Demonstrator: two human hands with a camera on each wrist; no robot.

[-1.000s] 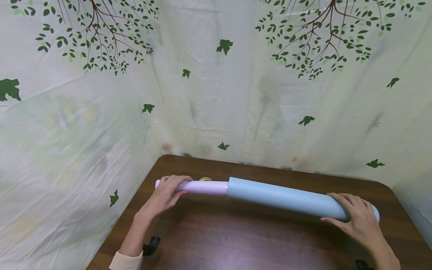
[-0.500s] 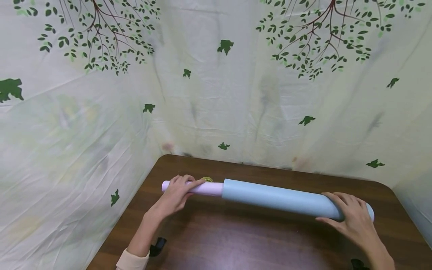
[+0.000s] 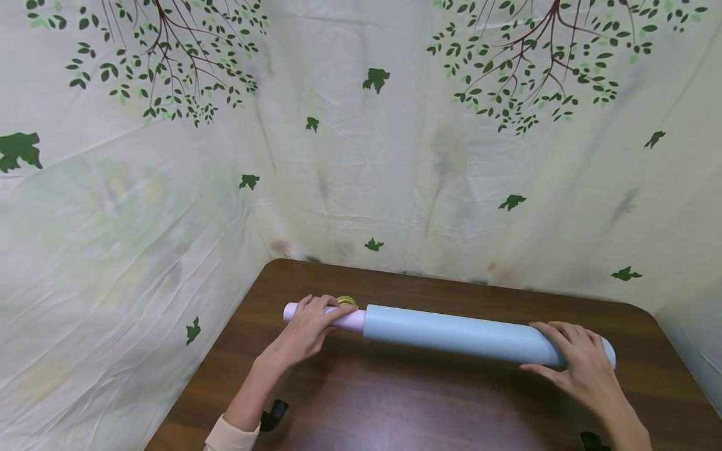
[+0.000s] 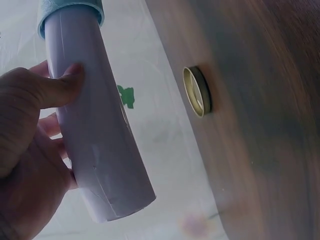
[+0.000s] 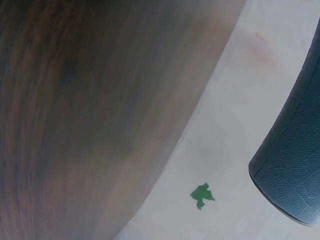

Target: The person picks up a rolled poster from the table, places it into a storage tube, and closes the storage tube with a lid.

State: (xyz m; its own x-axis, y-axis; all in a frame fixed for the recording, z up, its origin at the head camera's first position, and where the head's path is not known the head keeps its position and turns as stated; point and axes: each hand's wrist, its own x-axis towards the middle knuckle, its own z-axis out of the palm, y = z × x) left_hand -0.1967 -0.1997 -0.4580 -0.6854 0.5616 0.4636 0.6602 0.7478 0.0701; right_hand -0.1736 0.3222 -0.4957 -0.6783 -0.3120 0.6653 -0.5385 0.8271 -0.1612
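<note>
- Left hand [image 3: 307,329]: grips the lilac tube [image 4: 102,115], lower centre-left.
- Right hand [image 3: 583,360]: grips the light-blue tube [image 3: 445,332] near its right end, lower right.
- Appearance: lilac tube smooth, narrow; blue tube wider, with leather-like grain. Lilac tube sits inside the blue tube's left end.
- Position: most of the blue tube spans between both hands.
- Long axis: left to right, right end lower in frame.
- Gold-coloured ring [image 4: 203,92]: on the brown table [image 3: 423,401], behind the left hand.

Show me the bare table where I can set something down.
The brown wood-grain table is bare on the near side of the light-blue cylindrical tube, and along its back edge right of the round gold-coloured ring. Back left is crowded: the left hand holds the glossy lilac cylinder near that ring.
</note>
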